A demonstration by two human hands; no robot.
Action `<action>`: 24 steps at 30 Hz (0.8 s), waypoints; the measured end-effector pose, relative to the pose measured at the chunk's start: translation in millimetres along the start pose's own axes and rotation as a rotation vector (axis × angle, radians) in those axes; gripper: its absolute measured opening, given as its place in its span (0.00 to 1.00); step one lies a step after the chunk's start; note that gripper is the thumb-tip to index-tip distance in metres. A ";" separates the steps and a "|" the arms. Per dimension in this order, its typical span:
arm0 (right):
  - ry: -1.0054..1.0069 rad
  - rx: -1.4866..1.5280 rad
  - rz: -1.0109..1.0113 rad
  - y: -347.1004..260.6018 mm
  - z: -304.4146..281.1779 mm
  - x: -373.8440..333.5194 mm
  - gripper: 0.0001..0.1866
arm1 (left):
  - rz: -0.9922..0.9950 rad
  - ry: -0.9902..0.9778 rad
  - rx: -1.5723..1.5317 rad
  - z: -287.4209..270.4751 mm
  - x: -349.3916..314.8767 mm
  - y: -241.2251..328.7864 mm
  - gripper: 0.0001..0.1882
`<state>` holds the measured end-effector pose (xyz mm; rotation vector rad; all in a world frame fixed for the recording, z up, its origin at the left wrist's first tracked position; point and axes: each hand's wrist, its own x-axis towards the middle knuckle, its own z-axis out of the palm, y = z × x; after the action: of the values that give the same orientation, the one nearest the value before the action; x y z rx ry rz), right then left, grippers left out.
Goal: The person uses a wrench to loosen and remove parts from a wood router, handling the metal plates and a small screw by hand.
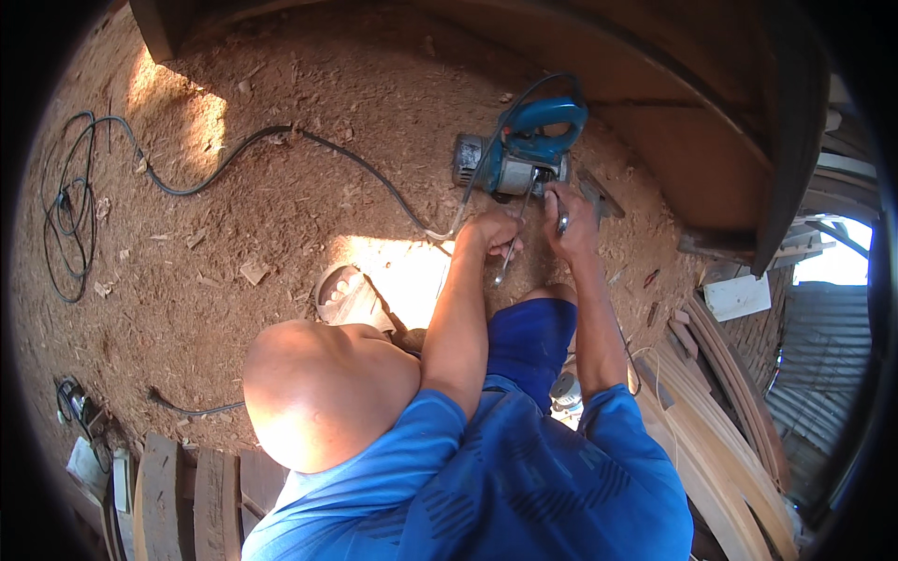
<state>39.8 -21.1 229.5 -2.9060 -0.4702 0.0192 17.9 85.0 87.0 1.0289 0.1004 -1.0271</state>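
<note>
Presently, power tool (524, 159): blue handle, grey metal body; lies on the sawdust-covered ground (234, 234), handle on the side away from the person.
Left hand (493, 230): on the person's side of the power tool; fingers closed round a slim metal rod (502, 269); the rod's upper end reaches the tool's body; whether it makes contact cannot be told.
Right hand (573, 224): just beside the power tool's right end; fingers curled closed on a shiny metal piece (562, 223), mostly hidden by the hand.
Dark cable (360, 164): left of the power tool; runs across the ground to a loose coil well apart from it.
Sandalled foot (348, 292): left of the power tool, toward the person.
Wooden boards (706, 449): right of the power tool, toward the person; stacked lengthwise.
</note>
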 end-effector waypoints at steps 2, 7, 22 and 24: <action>-0.037 -0.007 0.004 6.4 -1.7 4.3 0.11 | -0.005 -0.014 0.005 1.1 0.4 0.3 0.13; -0.075 -0.043 -0.027 9.0 0.5 7.9 0.11 | -0.007 -0.003 -0.014 -2.0 -4.9 3.6 0.14; -0.145 0.303 0.123 0.9 19.8 -35.3 0.13 | 0.094 -0.034 -0.049 -5.9 -22.9 53.4 0.19; -0.179 0.654 0.121 9.5 19.1 -38.8 0.21 | 0.101 -0.060 -0.075 -5.8 -26.6 57.8 0.20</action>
<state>5.1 -38.4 208.2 -2.2884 -0.2491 0.3784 48.2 113.5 135.4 0.9259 0.0374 -0.9546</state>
